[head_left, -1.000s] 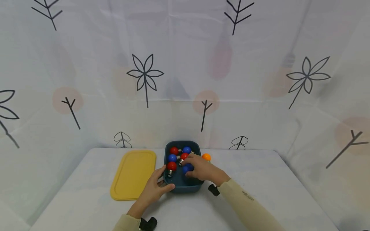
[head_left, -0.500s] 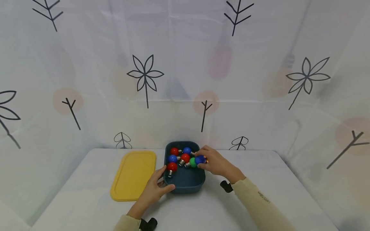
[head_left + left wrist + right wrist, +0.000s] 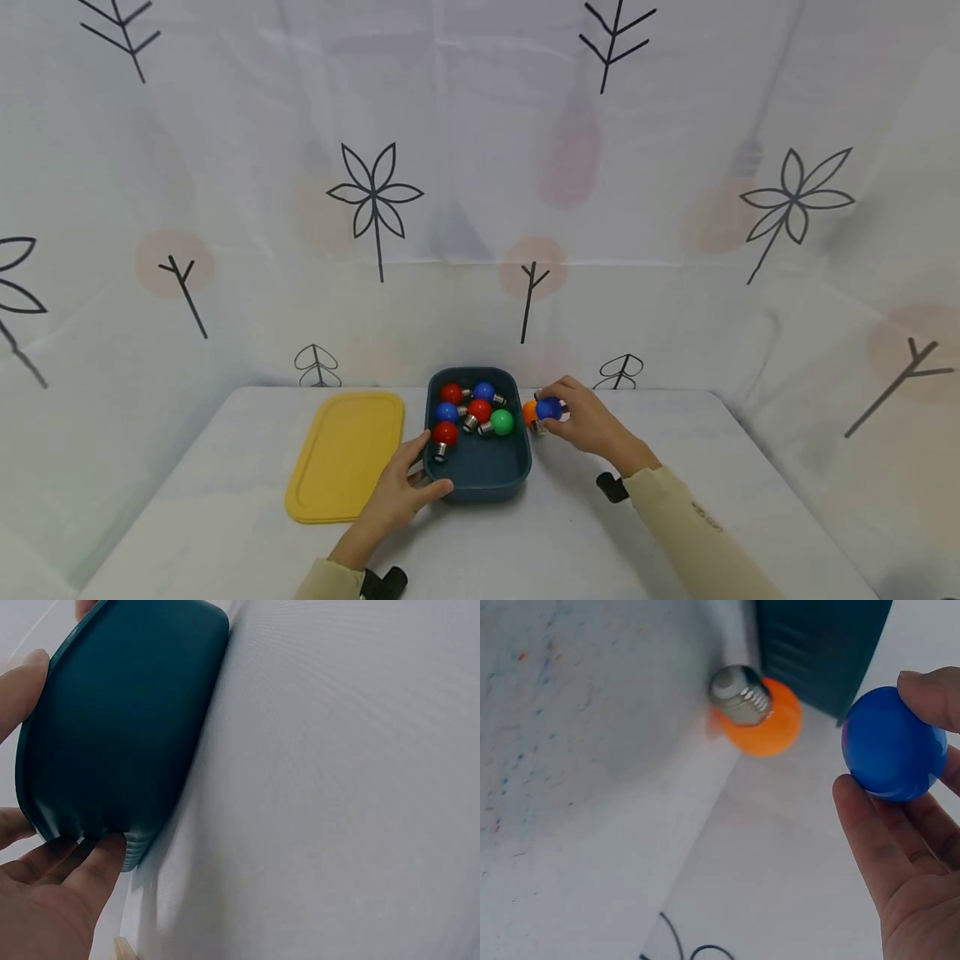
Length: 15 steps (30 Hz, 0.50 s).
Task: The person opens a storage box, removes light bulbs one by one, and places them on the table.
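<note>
With fingers and thumb spread around its near left corner, my left hand (image 3: 401, 487) grips a dark teal plastic bin (image 3: 480, 492). The thumb and bent fingers also press its wall (image 3: 127, 720) in the left wrist view. My right hand (image 3: 588, 422) pinches a blue light bulb (image 3: 550, 407) between thumb and fingers, outside the bin on the right. Its round globe (image 3: 892, 744) fills the grip in the right wrist view; its base is hidden. Beside it on the table lies an orange bulb (image 3: 769, 724) with a metal screw base, near the bin's wall.
Inside the bin lie several red and blue bulbs and a green bulb (image 3: 502, 422), mostly toward the back and left. A yellow lid (image 3: 347, 457) lies flat left of the bin on the white table (image 3: 450, 554). A patterned cloth backdrop (image 3: 465, 317) stands behind.
My right hand has lifted the blue bulb out of the bin and carried it right, next to the orange bulb. The green bulb has come into view. My left hand stays on the bin.
</note>
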### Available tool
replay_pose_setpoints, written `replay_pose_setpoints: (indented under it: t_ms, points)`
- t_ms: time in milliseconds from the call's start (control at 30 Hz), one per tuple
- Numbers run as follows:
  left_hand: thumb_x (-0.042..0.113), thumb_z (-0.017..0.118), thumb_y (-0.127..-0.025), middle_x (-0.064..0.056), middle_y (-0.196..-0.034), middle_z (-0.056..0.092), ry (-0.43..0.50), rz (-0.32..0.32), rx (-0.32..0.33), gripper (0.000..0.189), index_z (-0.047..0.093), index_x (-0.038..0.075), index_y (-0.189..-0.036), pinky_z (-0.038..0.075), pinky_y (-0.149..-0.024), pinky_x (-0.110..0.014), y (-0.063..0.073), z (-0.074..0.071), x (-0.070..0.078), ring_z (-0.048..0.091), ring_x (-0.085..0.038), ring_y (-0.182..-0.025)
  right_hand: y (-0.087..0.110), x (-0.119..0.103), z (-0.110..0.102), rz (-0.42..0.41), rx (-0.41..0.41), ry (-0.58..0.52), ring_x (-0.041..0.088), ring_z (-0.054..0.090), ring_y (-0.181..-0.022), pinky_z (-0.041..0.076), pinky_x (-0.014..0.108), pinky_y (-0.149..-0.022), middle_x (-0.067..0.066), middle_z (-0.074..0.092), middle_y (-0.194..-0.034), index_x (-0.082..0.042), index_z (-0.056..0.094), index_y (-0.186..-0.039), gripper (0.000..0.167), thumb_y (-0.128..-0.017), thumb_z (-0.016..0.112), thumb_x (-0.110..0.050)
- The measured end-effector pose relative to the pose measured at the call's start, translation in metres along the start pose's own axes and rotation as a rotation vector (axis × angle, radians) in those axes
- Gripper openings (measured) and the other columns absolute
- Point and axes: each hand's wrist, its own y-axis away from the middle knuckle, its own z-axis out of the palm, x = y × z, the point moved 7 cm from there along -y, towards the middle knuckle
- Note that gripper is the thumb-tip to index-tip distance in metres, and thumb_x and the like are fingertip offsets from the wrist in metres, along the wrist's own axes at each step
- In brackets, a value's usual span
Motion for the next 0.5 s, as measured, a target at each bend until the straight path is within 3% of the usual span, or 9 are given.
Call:
replay_pose_setpoints:
  t_ms: [267, 500]
  points:
    - [0.028, 0.078, -0.081, -0.017, -0.148, 0.034, -0.003, 0.003, -0.002, 0.084, 0.033, 0.009, -0.149, 0.042, -0.101, -0.049, 0.000, 0.001, -0.002, 0.036, -0.035, -0.133, 0.003, 0.022, 0.002, 0.029, 0.026, 0.030, 0.024, 0.057, -0.099, 0.055, 0.042, -0.085, 0.008, 0.054, -0.116, -0.007, 0.061, -0.117, 0.037, -0.083, 0.075, -0.012]
    - [0.029, 0.078, -0.080, -0.017, -0.148, 0.034, -0.008, 0.000, 0.001, 0.085, 0.033, 0.010, -0.149, 0.042, -0.101, -0.049, -0.001, 0.001, -0.002, 0.036, -0.036, -0.132, 0.002, 0.036, 0.008, 0.069, -0.010, 0.016, 0.028, 0.056, -0.103, 0.052, 0.046, -0.090, 0.010, 0.053, -0.118, -0.007, 0.062, -0.117, 0.037, -0.083, 0.075, -0.011]
